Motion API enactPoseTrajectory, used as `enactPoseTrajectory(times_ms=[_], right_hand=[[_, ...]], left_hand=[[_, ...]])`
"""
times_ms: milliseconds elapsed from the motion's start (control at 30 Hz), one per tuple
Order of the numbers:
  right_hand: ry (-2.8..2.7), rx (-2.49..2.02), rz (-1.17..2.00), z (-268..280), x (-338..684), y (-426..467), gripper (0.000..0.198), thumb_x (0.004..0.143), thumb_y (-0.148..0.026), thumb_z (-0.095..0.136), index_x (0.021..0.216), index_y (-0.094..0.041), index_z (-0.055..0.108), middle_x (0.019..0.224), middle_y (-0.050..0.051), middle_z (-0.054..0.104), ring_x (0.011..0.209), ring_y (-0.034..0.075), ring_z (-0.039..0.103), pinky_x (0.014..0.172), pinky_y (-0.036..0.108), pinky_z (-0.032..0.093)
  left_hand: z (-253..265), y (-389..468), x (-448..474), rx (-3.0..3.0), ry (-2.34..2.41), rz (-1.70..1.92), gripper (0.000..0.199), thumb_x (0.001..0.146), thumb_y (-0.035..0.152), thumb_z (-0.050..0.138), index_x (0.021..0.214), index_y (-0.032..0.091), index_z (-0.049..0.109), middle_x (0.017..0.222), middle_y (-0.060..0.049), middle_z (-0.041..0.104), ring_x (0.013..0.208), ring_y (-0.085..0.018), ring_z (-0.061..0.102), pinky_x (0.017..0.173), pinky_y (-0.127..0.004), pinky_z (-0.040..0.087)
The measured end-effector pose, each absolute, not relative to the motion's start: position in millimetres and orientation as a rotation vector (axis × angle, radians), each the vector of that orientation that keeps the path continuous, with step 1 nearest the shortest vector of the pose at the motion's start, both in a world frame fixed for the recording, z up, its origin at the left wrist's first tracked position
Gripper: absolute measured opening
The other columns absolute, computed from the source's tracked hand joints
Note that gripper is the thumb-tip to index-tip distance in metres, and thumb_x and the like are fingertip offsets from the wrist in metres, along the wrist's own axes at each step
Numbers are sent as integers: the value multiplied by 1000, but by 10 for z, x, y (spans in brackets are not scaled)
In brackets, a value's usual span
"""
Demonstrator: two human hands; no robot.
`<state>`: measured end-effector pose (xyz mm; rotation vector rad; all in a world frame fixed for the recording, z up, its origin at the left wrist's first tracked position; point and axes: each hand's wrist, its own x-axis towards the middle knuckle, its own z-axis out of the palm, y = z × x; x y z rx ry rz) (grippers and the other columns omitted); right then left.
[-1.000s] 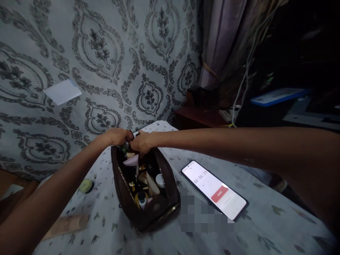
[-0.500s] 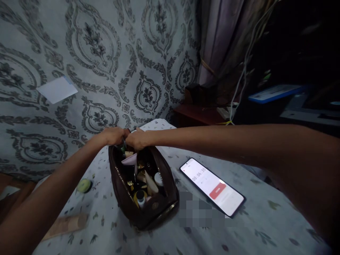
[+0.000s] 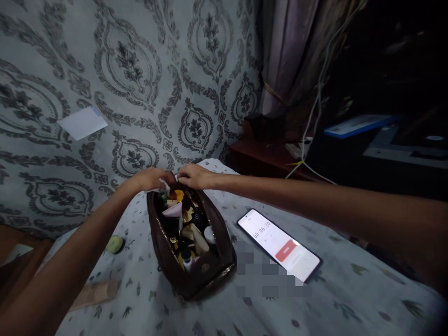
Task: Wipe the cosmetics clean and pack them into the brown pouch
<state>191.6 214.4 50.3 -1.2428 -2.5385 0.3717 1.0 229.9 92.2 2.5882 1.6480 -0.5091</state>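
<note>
A dark brown zippered pouch [image 3: 159, 247] stands unzipped on the patterned bedsheet, packed with cosmetics. My left hand [image 3: 152, 178] has its fingers closed on the far left end of the pouch, beside a piece of whitish plastic [image 3: 164, 185]. At the far right rim, my right hand [image 3: 196, 177] is curled with its fingertips pinching the pouch's edge. Inside lie a pale pink flap-like item [image 3: 173, 210], a cream tube [image 3: 200, 242], a white round jar [image 3: 209, 234], a small dark-capped bottle [image 3: 188, 261] and a yellow-orange item [image 3: 179, 195].
To the right of the pouch lies a phone [image 3: 280, 245] showing a timer. On the left are a round green-lidded container [image 3: 115, 244] and a beige tube [image 3: 101, 291], partly behind my left forearm. White cables [image 3: 319, 93] hang by a reddish table [image 3: 259, 149].
My right hand has moved right, away from my left hand, to the pouch's far right rim. The yellow-orange item now shows between the hands. My left hand stays at the far end.
</note>
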Motion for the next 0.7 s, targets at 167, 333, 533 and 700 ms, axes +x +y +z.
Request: enactPoseTrajectory(times_ms=[167,333,533,700], right_hand=[[-2724,-1191,183,616,1878,2077,25,80,-19,67,103,-19,75,121,8,67,117,27,58,94,30,44],[-2970,-1114,-259,611,1602,2083,49,64,-30,84,110,-20,71,130,14,61,130,38,43,108,49,35],[-3007,-1118,-307,443,1454,2172,39,77,-32,73,113,-18,69,129,16,63,123,36,49,105,51,34],[-2948,-1151,-293,391,1444,2161,35,77,-29,73,110,-18,70,119,17,67,117,35,55,99,45,38]], left_hand=[[966,2098,-129,2687,1906,-119,38,86,34,47,112,23,72,108,-5,75,98,-23,67,81,-26,47],[951,1717,-308,2576,2083,389,44,88,42,42,110,18,71,103,-8,75,93,-25,67,82,-31,49],[805,1030,-600,2322,2126,754,43,85,52,44,97,20,71,97,-5,76,89,-25,67,79,-30,51],[599,529,-805,2209,2222,723,46,85,58,45,95,21,71,89,-3,76,74,-22,69,69,-28,54]])
